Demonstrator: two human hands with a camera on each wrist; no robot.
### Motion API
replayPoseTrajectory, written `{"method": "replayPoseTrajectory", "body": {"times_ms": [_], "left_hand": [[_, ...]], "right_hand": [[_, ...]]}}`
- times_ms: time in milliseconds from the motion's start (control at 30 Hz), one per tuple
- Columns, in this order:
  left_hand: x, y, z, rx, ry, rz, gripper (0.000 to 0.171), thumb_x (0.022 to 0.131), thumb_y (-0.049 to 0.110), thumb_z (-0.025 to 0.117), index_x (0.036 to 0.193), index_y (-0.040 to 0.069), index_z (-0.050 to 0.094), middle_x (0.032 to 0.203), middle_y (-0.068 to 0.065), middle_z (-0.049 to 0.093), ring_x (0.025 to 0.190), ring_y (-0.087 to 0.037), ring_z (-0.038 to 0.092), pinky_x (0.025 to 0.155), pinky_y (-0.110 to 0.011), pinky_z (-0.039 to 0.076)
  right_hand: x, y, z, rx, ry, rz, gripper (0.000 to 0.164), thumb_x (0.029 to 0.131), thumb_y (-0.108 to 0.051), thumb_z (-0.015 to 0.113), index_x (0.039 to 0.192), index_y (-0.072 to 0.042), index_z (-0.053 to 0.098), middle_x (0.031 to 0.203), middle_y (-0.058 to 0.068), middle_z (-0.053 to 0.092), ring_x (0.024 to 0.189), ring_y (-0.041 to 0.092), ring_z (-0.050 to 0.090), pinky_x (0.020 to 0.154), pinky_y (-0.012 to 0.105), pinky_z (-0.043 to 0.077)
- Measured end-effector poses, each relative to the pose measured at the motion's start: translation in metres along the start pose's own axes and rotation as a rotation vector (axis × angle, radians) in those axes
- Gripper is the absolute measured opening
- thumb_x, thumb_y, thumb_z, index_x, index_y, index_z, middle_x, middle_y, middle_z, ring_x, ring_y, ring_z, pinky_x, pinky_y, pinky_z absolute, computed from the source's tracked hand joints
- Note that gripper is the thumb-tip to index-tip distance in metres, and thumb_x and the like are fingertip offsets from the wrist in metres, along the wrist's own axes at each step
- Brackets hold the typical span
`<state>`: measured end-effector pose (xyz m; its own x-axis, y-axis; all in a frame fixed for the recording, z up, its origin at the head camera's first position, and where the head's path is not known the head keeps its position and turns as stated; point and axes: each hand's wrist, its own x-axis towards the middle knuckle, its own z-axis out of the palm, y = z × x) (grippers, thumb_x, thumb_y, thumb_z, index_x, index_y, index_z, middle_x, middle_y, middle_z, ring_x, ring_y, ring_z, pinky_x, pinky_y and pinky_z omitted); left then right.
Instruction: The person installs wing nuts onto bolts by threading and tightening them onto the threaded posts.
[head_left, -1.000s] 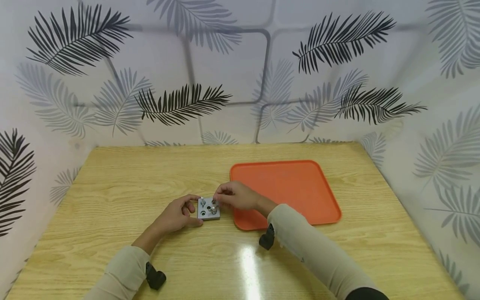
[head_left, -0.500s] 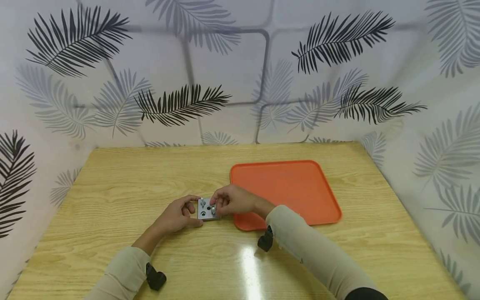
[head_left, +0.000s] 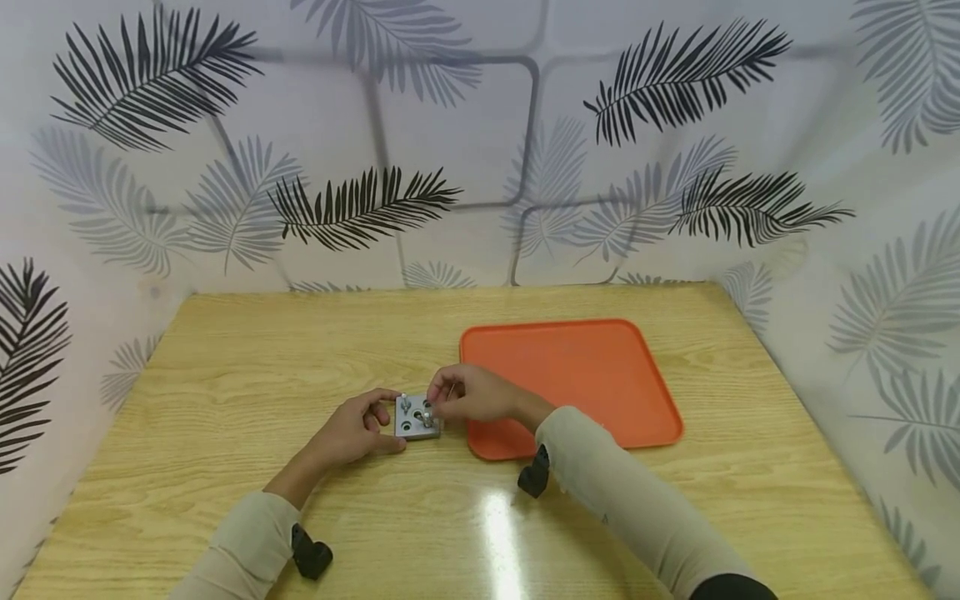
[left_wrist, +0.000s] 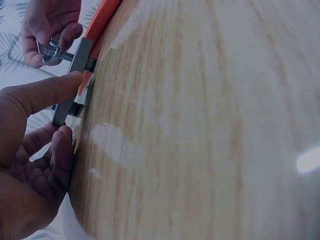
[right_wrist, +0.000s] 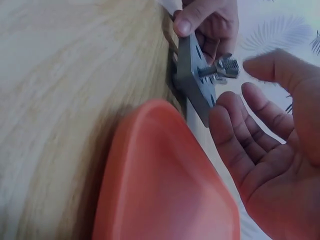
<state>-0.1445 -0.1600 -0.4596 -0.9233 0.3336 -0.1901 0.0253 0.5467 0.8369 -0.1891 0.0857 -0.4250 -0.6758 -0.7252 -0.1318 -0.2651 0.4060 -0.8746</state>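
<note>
A small grey metal plate [head_left: 417, 432] with several holes lies left of the orange tray in the head view. My left hand [head_left: 351, 429] holds its left side between thumb and fingers. Two bolts with what look like wing nuts stand up from it: a far-left bolt [head_left: 406, 403] and a near-right bolt [head_left: 427, 419]. Beside the near-right bolt is my right hand [head_left: 476, 395], fingers bent but parted. From the right wrist, a slim gap shows between its uppermost fingertip [right_wrist: 250, 65] and the threaded bolt [right_wrist: 225, 68]. Dark bolt heads [left_wrist: 76, 109] protrude under the plate in the left wrist view.
An orange tray [head_left: 570, 367] lies right of the plate, beneath the right wrist. Both rest on a wooden table [head_left: 300, 350]. Behind it hangs a leaf-patterned cloth [head_left: 480, 167]. Each sleeve carries a black wrist camera [head_left: 310, 552].
My right hand dips over the near-right bolt half a second ago, then draws back slightly up and away with fingers parted. The left hand and plate stay put.
</note>
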Motion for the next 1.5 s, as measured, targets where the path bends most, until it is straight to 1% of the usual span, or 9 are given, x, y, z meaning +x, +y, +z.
{"method": "replayPoseTrajectory", "body": {"times_ms": [167,267,433,733,1000,1133,1233,1367,1500], "left_hand": [[0.000,0.001,-0.001,0.003,-0.002,-0.004,0.069,0.078,0.019,0.086,0.138,0.006,0.055,0.099,-0.008,0.053,0.075,-0.016,0.046,0.065,-0.026,0.041],[-0.001,0.001,-0.001,-0.002,-0.005,-0.010,0.068,0.078,0.019,0.086,0.138,0.007,0.055,0.098,-0.008,0.053,0.074,-0.015,0.046,0.064,-0.025,0.042],[-0.002,0.003,-0.002,-0.020,-0.013,0.016,0.068,0.078,0.018,0.085,0.137,0.005,0.055,0.097,-0.008,0.053,0.073,-0.015,0.045,0.063,-0.025,0.040],[-0.002,0.003,-0.002,-0.021,-0.011,0.023,0.068,0.078,0.018,0.086,0.137,0.005,0.054,0.097,-0.009,0.053,0.073,-0.016,0.045,0.062,-0.025,0.040],[-0.004,0.004,-0.001,-0.020,-0.009,0.031,0.069,0.078,0.017,0.085,0.138,0.004,0.054,0.098,-0.010,0.053,0.073,-0.016,0.045,0.061,-0.025,0.039],[-0.002,0.003,-0.001,-0.014,-0.008,0.024,0.068,0.078,0.017,0.086,0.137,0.004,0.054,0.097,-0.010,0.053,0.072,-0.016,0.045,0.061,-0.025,0.039],[-0.001,0.001,-0.001,-0.006,-0.007,0.018,0.068,0.078,0.017,0.086,0.137,0.004,0.055,0.097,-0.009,0.053,0.072,-0.016,0.045,0.062,-0.025,0.040],[0.000,-0.001,-0.001,-0.009,-0.010,0.009,0.067,0.078,0.017,0.086,0.137,0.006,0.055,0.096,-0.007,0.053,0.071,-0.015,0.045,0.061,-0.024,0.040],[0.001,-0.002,-0.001,-0.017,-0.014,0.005,0.067,0.078,0.017,0.086,0.137,0.007,0.055,0.096,-0.007,0.052,0.072,-0.016,0.045,0.061,-0.024,0.040]], "right_hand": [[0.002,0.002,-0.002,0.024,-0.008,-0.021,0.018,0.095,0.002,0.059,0.112,0.003,0.065,0.100,0.020,0.069,0.081,0.014,0.064,0.072,0.023,0.052],[0.003,0.002,-0.002,0.030,-0.040,-0.034,0.022,0.094,0.002,0.061,0.115,0.003,0.066,0.098,0.018,0.069,0.080,0.009,0.063,0.073,0.022,0.052],[0.004,0.001,-0.001,0.045,-0.094,-0.063,0.026,0.091,0.002,0.064,0.117,0.004,0.066,0.095,0.017,0.069,0.076,0.006,0.062,0.070,0.021,0.051],[0.006,0.000,0.004,0.018,-0.058,-0.014,0.020,0.087,-0.001,0.072,0.106,0.003,0.067,0.087,0.009,0.067,0.074,0.005,0.059,0.068,0.017,0.049],[0.004,0.002,0.005,-0.012,-0.043,-0.012,0.018,0.085,-0.007,0.078,0.097,-0.001,0.065,0.084,0.003,0.064,0.073,0.005,0.058,0.068,0.018,0.049],[0.004,0.004,0.000,0.014,-0.040,-0.024,0.013,0.091,-0.003,0.066,0.103,0.000,0.065,0.093,0.009,0.066,0.081,0.008,0.060,0.074,0.020,0.050],[0.005,0.004,-0.003,0.043,-0.033,-0.053,0.017,0.094,0.004,0.054,0.108,0.006,0.064,0.098,0.019,0.067,0.084,0.014,0.062,0.075,0.022,0.052],[0.005,0.004,-0.005,0.039,-0.044,-0.062,0.021,0.094,0.007,0.053,0.112,0.007,0.065,0.101,0.023,0.068,0.086,0.015,0.064,0.073,0.022,0.053],[0.006,0.005,-0.004,0.024,-0.060,-0.056,0.023,0.093,0.006,0.057,0.113,0.004,0.067,0.100,0.020,0.069,0.084,0.008,0.062,0.073,0.021,0.051]]}}
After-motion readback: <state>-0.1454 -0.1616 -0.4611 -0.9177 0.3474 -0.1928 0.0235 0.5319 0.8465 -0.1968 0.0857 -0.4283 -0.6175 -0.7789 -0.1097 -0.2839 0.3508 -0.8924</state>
